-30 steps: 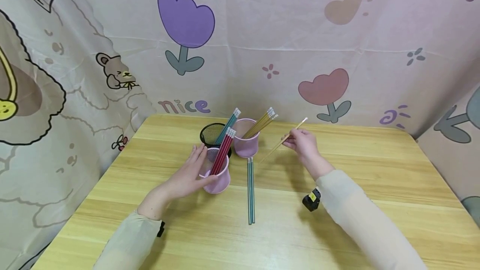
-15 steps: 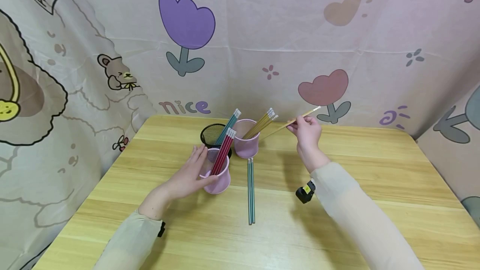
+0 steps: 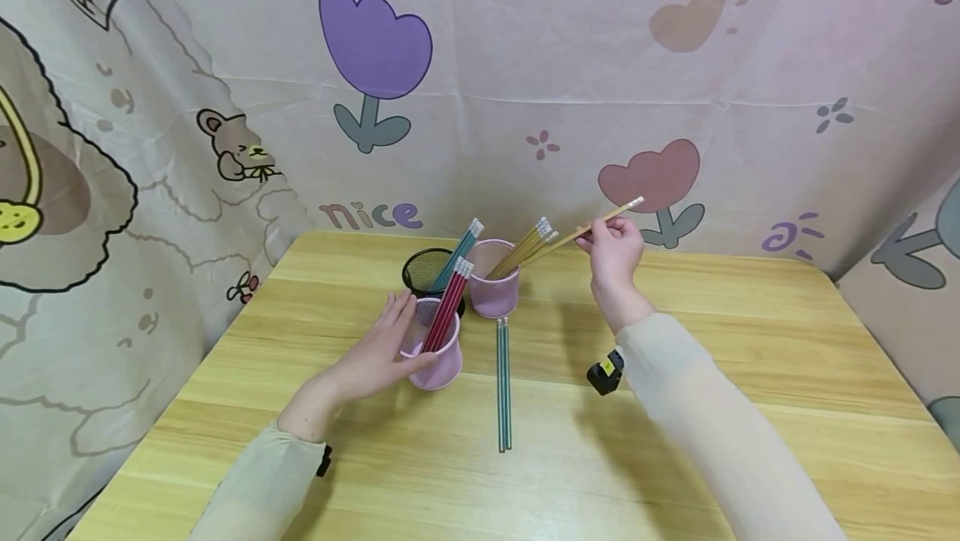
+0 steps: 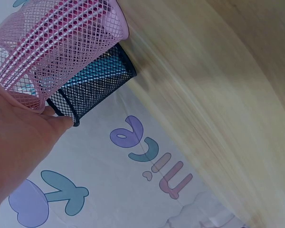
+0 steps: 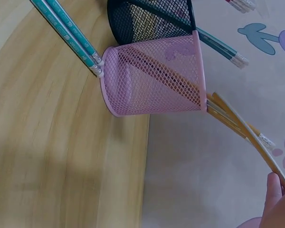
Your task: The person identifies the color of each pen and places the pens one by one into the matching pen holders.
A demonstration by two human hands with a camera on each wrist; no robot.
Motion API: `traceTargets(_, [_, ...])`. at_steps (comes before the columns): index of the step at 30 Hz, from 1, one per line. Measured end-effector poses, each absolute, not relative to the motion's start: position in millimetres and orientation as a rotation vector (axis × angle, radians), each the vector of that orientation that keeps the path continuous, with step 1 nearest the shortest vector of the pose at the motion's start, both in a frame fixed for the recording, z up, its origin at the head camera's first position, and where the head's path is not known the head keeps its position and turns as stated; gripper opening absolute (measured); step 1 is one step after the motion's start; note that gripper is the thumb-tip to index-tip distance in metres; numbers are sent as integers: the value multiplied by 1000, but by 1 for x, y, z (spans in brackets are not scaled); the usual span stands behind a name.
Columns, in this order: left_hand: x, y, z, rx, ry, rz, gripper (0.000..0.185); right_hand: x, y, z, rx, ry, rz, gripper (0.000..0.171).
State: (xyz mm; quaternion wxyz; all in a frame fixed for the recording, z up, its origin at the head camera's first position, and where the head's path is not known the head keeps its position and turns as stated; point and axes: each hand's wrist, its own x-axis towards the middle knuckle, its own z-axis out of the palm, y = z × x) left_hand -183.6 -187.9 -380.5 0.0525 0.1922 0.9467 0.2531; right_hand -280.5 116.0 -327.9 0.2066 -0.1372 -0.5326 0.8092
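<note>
Right hand [image 3: 617, 247] pinches a yellow pencil [image 3: 581, 232] near its eraser end, held in the air, tilted, tip pointing down-left toward the far pink cup [image 3: 492, 278]. The tip reaches the bundle of yellow pencils [image 3: 525, 249] leaning out of that cup; whether it touches them, cannot tell. In the right wrist view the held pencil [image 5: 256, 142] runs alongside those sticking out over the cup's [image 5: 154, 80] rim.

Left hand [image 3: 372, 356] cups the near pink cup [image 3: 435, 353], thumb in front, fingers curved round its left side, gripping it. Red pencils [image 3: 447, 308] stand tilted in it. Left wrist view shows the palm [image 4: 19, 142] against the pink mesh [image 4: 52, 42], with the black cup [image 4: 92, 90] just behind.

Black mesh cup [image 3: 427, 270] sits behind, touching or just beside both pink ones, with teal pencils [image 3: 457, 253] leaning right. Two more teal pencils [image 3: 503, 383] lie side by side flat on the table [image 3: 750, 341], in front of the far pink cup, between the arms. Cartoon flower cloth [image 3: 375, 41] hangs behind.
</note>
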Motion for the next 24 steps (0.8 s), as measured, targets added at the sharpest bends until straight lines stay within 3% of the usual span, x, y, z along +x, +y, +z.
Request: traceTargets(24, [-184, -188, -380, 592, 2876, 790, 95, -278, 89, -354, -252, -1754, 2261, 9])
